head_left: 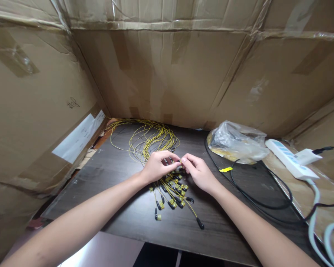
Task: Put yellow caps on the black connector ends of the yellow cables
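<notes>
My left hand [159,165] and my right hand [197,171] meet over the middle of the dark table [139,218]. Thumb and fingers of both hands pinch a small black-and-yellow connector [179,161], mostly hidden by the fingertips. Just below my hands lies a cluster of black connectors [179,200], many with small translucent yellow caps [183,204]. One connector without a visible cap [200,223] lies apart, nearest the front edge. Thin yellow wires [156,135] run from the cluster under my left hand and loop loosely behind it.
Cardboard walls [161,74] enclose the table at the back and sides. At the back right sits a clear plastic bag [238,142], with a black cable [249,198] bearing a yellow tag [226,169] beside it. A white power strip [288,157] lies along the right edge.
</notes>
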Demonstrator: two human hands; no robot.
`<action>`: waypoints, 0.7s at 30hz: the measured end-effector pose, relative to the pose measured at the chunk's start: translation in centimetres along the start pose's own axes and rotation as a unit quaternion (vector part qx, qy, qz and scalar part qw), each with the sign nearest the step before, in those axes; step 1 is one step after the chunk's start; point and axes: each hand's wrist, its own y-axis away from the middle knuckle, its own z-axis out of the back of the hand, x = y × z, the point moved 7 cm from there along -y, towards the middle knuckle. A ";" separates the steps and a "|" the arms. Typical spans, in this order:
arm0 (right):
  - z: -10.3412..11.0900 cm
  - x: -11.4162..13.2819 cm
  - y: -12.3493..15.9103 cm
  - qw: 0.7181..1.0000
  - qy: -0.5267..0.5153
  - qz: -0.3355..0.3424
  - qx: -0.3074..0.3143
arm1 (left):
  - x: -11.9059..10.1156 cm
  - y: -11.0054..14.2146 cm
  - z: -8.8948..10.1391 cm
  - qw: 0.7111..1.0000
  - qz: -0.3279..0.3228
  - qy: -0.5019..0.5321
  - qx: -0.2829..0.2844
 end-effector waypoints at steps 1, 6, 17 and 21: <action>0.0 0.1 0.0 1.000 0.006 0.002 -0.001 | 0.0 0.0 0.0 1.000 -0.001 -0.001 0.000; 0.0 0.6 0.1 0.999 0.045 0.019 -0.011 | 0.0 0.1 -0.1 1.000 0.002 -0.003 -0.002; 0.1 0.5 0.1 1.000 0.017 0.002 -0.008 | 0.1 0.0 0.1 1.000 0.007 0.001 -0.003; -0.2 0.2 0.0 1.000 0.021 -0.001 0.002 | -0.1 0.1 0.0 1.000 0.004 -0.002 -0.002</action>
